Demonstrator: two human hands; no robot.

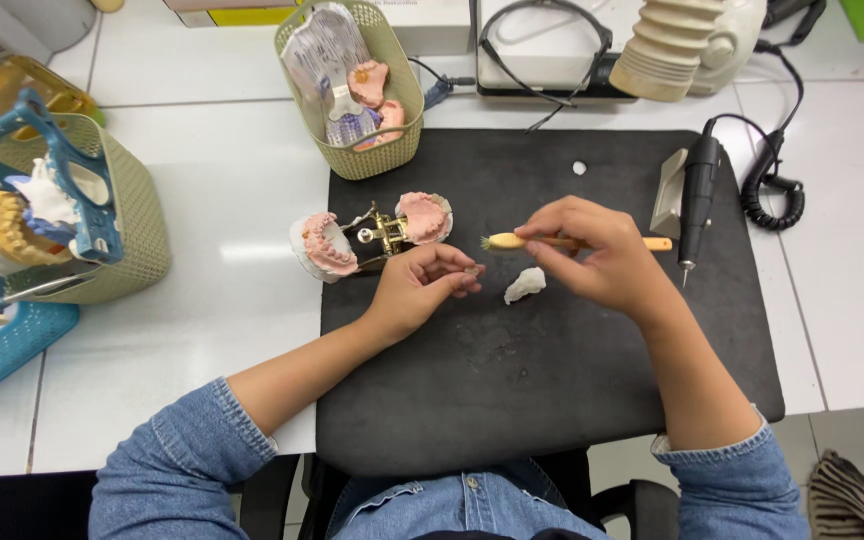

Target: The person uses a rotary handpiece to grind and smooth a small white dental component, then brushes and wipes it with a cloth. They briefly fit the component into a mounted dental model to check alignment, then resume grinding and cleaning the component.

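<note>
My right hand grips a small wooden-handled brush, its bristles pointing left over the black mat. My left hand pinches a tiny tooth-like piece between thumb and fingertips, just below the brush tip. Left of that hand an opened brass articulator with pink and white dental models lies at the mat's left edge. A small white lump rests on the mat between my hands.
A beige basket holding dental casts stands behind the articulator. Another basket with a blue articulator and a blue tray sit at left. A black handpiece with coiled cable lies right; machines stand at the back.
</note>
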